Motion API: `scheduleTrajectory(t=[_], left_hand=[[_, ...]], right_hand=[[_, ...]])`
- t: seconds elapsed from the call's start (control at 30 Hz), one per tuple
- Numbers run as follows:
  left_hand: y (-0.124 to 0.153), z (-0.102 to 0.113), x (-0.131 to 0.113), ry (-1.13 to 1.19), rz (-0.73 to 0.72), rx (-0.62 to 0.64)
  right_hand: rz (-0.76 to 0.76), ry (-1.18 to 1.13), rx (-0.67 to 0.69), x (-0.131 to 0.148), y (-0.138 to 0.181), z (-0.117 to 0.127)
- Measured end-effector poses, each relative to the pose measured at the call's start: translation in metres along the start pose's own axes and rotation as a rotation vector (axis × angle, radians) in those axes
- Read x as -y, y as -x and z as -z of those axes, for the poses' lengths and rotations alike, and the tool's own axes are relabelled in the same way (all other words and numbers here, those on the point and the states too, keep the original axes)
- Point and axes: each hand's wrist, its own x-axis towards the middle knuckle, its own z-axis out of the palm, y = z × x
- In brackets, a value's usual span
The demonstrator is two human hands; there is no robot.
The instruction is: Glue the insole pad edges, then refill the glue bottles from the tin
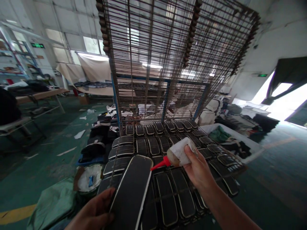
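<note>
Left grip point(96, 210): pinches white-edged black panel point(133, 191) by lower left side.
Black panel: slants up beyond left grip.
Right grip point(198, 167): wraps around squeeze bottle point(179, 153).
Red nozzle point(160, 164): tip at black panel's upper right edge.

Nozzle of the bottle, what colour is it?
The nozzle is red; it shows clearly in the head view.

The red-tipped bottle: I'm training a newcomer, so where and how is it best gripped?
Likely by the wide body of the bottle, from the right, where the right hand holds it. The bottle tilts, its slim red nozzle pointing down-left at the held dark panel, so this grip leaves the nozzle free.
</note>
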Motion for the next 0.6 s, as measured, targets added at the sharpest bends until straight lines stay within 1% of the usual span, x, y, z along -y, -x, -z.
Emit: scheduleTrajectory(t=[0.13, 0.27, 0.43, 0.6], left_hand=[[-0.001, -0.005, -0.003, 0.051, 0.010, 0.057], [-0.003, -0.003, 0.001, 0.110, 0.004, 0.093], [-0.005, 0.000, 0.006, 0.134, 0.012, 0.065], [-0.006, -0.003, 0.004, 0.155, 0.018, 0.034]], right_hand=[[-0.009, 0.007, 0.005, -0.005, 0.009, 0.000], [-0.037, 0.020, 0.018, -0.012, 0.018, 0.003], [-0.058, 0.036, 0.015, -0.019, 0.029, 0.004], [-0.086, 0.068, 0.045, -0.022, 0.043, 0.004]])
